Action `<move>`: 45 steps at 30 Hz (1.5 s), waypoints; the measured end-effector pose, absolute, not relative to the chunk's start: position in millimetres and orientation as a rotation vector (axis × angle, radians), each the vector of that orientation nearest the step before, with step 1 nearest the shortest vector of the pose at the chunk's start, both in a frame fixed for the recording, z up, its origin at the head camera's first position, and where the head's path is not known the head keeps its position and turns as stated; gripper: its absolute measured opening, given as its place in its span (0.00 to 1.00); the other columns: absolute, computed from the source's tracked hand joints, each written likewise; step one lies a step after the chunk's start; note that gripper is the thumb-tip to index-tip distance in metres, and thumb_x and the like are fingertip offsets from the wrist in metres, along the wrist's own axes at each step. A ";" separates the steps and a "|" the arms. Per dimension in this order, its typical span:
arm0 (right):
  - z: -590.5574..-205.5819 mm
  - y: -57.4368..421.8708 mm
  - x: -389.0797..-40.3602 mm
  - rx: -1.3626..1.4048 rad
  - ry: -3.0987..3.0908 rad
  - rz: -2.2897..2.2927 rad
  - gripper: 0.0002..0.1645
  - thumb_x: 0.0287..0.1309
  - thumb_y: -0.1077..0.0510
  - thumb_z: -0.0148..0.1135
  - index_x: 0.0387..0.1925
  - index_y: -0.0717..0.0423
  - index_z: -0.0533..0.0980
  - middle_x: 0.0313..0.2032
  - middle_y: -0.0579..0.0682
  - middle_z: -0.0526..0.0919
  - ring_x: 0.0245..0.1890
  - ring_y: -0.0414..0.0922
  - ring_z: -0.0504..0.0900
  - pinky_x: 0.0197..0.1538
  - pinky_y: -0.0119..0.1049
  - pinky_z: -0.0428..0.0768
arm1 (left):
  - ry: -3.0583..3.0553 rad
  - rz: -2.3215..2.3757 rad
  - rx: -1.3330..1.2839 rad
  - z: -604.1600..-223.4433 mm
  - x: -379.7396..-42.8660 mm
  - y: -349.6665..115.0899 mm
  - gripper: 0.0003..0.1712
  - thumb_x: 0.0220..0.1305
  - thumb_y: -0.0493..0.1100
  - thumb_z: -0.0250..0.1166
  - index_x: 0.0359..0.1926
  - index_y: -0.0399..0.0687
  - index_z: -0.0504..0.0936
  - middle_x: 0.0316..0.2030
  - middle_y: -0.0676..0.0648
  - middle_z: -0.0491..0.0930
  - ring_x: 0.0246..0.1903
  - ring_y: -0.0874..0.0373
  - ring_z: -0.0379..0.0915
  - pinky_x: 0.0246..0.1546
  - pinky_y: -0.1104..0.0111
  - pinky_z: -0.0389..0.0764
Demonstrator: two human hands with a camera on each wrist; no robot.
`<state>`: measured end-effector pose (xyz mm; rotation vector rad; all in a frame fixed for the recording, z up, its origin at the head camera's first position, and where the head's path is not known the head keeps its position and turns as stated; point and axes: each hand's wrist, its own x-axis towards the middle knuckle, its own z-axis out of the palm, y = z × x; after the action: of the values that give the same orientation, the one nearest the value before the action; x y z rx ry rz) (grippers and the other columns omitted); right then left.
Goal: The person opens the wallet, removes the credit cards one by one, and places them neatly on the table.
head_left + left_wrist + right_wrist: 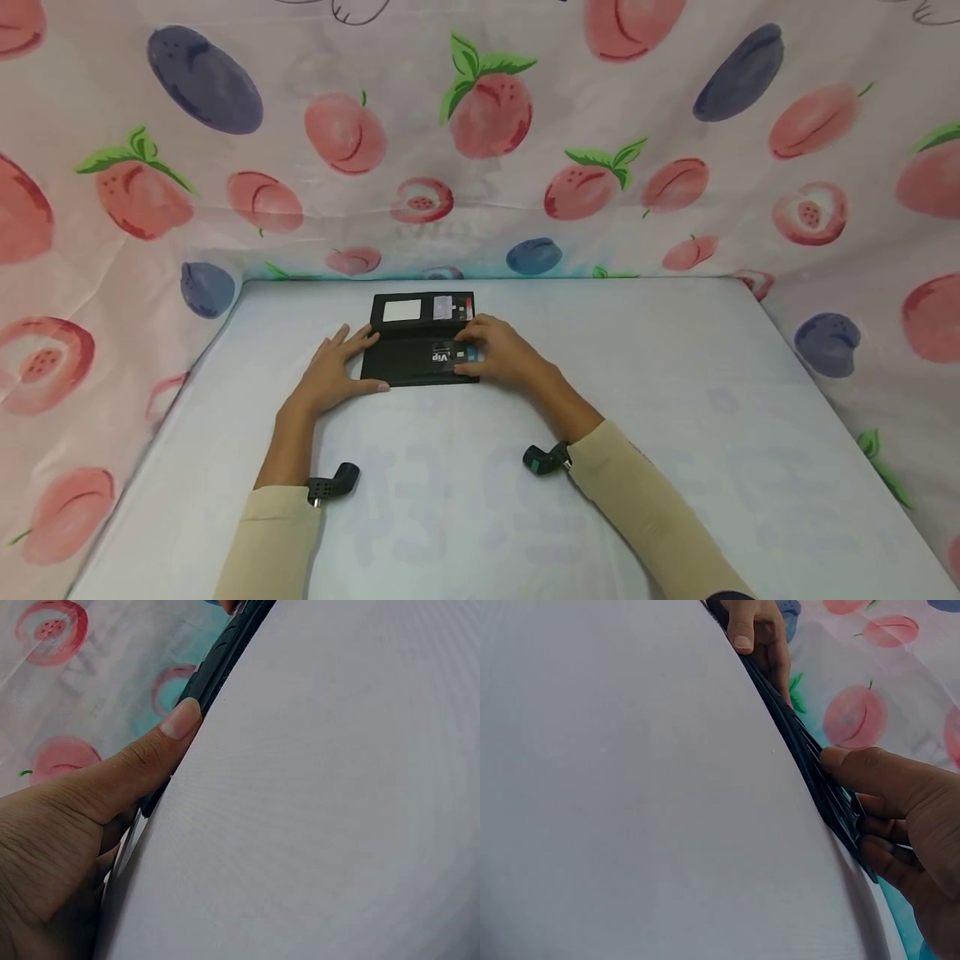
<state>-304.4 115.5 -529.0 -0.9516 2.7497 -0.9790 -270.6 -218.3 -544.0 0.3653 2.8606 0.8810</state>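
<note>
Black wallet (397,357), opened out flat, lies near the far edge of the white table (450,467), between the two hands and just ahead of both wrists. Its far half shows a pale panel (402,310) at the left and a lighter card (443,307) at the right, with a red-edged piece beside it. On the near half, toward the right end, lies a dark card (444,353) lettered "Vip". Left hand (330,375) is at the wallet's left end, fingers extended and spread; the fingertips touch the left side close to the fold, and the thumb rests against the near edge by the corner, as the left wrist view confirms. Right hand (506,354) is at the opposite end, its thumb and curled fingers pinching the dark card across its right end, over the near half. From the right wrist, the thumb is seen on the near side, with the other fingers bent beyond it. Beige sleeves (652,500) cover both forearms. Fruit-printed cloth (495,237) stands behind the table.
</note>
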 end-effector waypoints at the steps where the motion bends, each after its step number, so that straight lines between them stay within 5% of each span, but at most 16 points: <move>1: -529.0 115.9 -304.5 -0.947 2.748 -0.980 0.29 0.57 0.47 0.81 0.56 0.55 0.85 0.53 0.49 0.80 0.50 0.47 0.78 0.57 0.44 0.80 | 2.861 0.880 0.368 -544.0 -270.2 -218.5 0.59 0.54 0.63 0.81 0.80 0.50 0.65 0.83 0.44 0.51 0.81 0.32 0.32 0.76 0.33 0.38; 22: -521.8 144.8 -317.2 -0.983 2.667 -1.085 0.28 0.55 0.54 0.81 0.55 0.59 0.84 0.52 0.51 0.81 0.52 0.49 0.79 0.60 0.49 0.79 | 2.849 0.891 0.340 -543.7 -268.4 -218.2 0.58 0.55 0.64 0.80 0.81 0.52 0.65 0.83 0.42 0.49 0.77 0.21 0.31 0.73 0.27 0.42; 45: -520.6 158.2 -322.2 -0.933 2.709 -1.138 0.29 0.58 0.58 0.78 0.60 0.62 0.82 0.55 0.57 0.78 0.53 0.52 0.77 0.60 0.49 0.78 | 2.842 0.908 0.326 -541.9 -266.9 -218.1 0.58 0.55 0.64 0.80 0.81 0.53 0.65 0.83 0.41 0.47 0.77 0.20 0.31 0.71 0.24 0.43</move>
<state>-322.2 158.2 -520.6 -0.9334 2.7092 -1.1382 -266.9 -218.1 -541.9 0.3264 2.8421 0.9077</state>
